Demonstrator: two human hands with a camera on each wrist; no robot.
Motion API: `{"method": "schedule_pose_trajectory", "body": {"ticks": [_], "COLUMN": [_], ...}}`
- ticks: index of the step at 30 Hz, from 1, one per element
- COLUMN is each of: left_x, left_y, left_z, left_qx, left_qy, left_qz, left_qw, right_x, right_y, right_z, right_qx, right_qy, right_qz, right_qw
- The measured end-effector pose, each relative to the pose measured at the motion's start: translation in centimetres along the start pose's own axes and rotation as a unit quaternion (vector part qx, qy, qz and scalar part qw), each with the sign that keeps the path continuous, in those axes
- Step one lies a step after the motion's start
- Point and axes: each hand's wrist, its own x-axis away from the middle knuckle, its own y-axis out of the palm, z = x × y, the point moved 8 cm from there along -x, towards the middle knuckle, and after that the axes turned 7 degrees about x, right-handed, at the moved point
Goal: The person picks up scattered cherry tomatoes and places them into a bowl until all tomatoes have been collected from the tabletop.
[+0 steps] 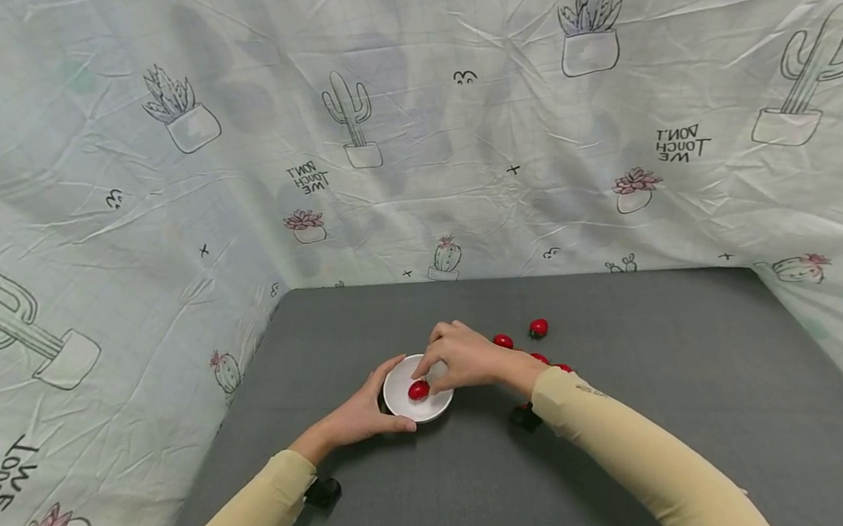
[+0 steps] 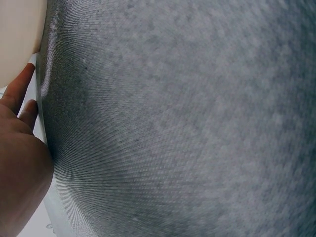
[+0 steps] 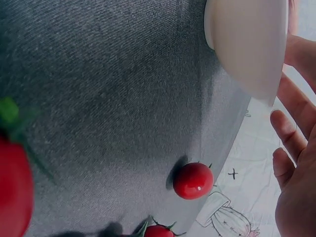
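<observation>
In the head view a small white bowl (image 1: 395,386) sits on the grey tabletop. My left hand (image 1: 359,415) grips it from the left, thumb at the near side and fingers round the far side. Over the bowl, my right hand (image 1: 467,355) reaches in from the right and pinches a red cherry tomato (image 1: 418,391) between thumb and fingertip, low inside the bowl. From the right wrist, the bowl's outer wall (image 3: 249,44) hides that tomato, and the last fingers stay outside the rim. The left wrist view catches fingers (image 2: 19,89) under the bowl's side.
Several more cherry tomatoes lie right of the bowl, among them one at the back (image 1: 538,328) and another beside it (image 1: 503,341); the right forearm partly covers others. A cloth printed with cacti (image 1: 395,132) hangs behind the grey tabletop (image 1: 427,496).
</observation>
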Motion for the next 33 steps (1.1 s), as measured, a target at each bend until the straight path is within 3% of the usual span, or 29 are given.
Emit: {"method": "schedule_pose_trajectory", "body": {"ticks": [16, 33], "left_x": [0.1, 0.2], "left_y": [0.0, 0.1], "left_z": [0.4, 0.6], "left_qx": [-0.003, -0.007], "left_qy": [0.002, 0.023], "left_qz": [0.001, 0.01], "left_qw": [1.0, 0.9997], "right_x": [2.2, 8.1], "right_y": [-2.2, -6.4], "right_z": [0.6, 4.8], "right_qx": [-0.022, -0.104], "right_qy": [-0.003, 0.073], "right_qz": [0.041, 0.084], "right_qw": [0.999, 0.988]}}
